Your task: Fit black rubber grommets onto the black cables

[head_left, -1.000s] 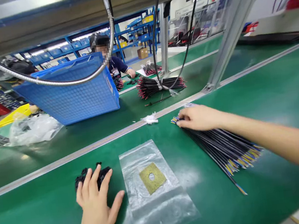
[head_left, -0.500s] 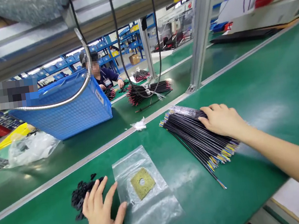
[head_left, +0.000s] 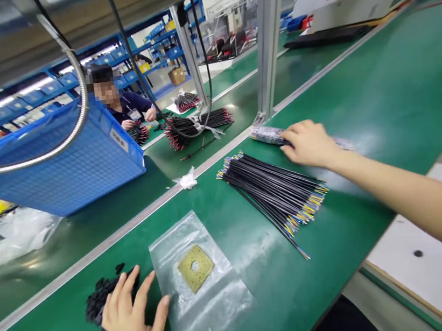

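My right hand is closed over a bundle of black cables in clear plastic wrap, whose ends stick out on both sides of it. Just in front lies a fanned pile of loose black cables with blue and yellow wire ends. My left hand has its fingers spread and holds nothing. It hovers over or rests by a heap of small black parts; contact is hard to make out. Beside its thumb is a clear zip bag with a yellowish square pad with a round hole on it.
An aluminium rail crosses the green bench, and an upright post rises from it. Behind stand a blue crate and a tied bundle of red-tipped cables. A co-worker sits beyond. Crumpled white plastic lies on the rail.
My right hand has moved the wrapped bundle away from the loose cables, toward the rail. The view has shifted to the right. My left hand stays by the black parts.
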The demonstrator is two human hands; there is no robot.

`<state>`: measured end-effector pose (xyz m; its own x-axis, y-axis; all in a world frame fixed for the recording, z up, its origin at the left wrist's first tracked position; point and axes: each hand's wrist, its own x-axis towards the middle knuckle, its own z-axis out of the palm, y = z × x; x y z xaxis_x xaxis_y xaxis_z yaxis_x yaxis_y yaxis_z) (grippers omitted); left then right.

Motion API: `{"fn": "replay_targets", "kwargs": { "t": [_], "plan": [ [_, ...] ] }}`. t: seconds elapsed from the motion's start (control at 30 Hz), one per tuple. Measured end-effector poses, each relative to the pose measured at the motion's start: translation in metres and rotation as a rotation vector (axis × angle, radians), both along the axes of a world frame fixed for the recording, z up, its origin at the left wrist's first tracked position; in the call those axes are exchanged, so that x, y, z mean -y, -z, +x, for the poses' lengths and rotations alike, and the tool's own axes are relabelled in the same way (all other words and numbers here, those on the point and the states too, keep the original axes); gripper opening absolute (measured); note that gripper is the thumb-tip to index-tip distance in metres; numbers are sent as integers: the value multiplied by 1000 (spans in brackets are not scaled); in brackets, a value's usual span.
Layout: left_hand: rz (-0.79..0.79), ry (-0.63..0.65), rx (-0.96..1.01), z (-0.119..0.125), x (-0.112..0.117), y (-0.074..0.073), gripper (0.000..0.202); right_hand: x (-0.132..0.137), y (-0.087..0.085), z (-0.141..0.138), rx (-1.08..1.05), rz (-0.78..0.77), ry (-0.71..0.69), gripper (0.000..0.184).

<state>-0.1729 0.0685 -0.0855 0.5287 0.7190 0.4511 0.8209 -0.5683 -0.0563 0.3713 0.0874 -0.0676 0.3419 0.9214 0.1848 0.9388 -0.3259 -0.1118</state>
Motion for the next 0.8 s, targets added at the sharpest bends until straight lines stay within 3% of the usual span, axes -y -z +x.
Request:
{"fn": "replay_targets", "kwargs": {
  "t": [0.07,0.2,0.4,0.57,0.7,0.8],
  "plan": [
    [3,22,13,-1,-2,1,39,-5,6,-22,-26,-39,-99,49],
    [10,27,35,-2,-2,0,40,-15,17,-60,-119,-144,-135,76],
    [3,-11,56,-2,2,-4,38,-9,18,-88,-172,-158,-221,112],
    [-40,-15,45,-2,2,-1,40,0,8,-86,-217,-127,-424,84],
    [-41,-37,60,-2,2,1,38,5,-1,-75,-270,-158,-651,83],
    [-42,-46,65,-4,2,0,37,16,-6,-77,-256,-109,-700,81]
  ]
}}
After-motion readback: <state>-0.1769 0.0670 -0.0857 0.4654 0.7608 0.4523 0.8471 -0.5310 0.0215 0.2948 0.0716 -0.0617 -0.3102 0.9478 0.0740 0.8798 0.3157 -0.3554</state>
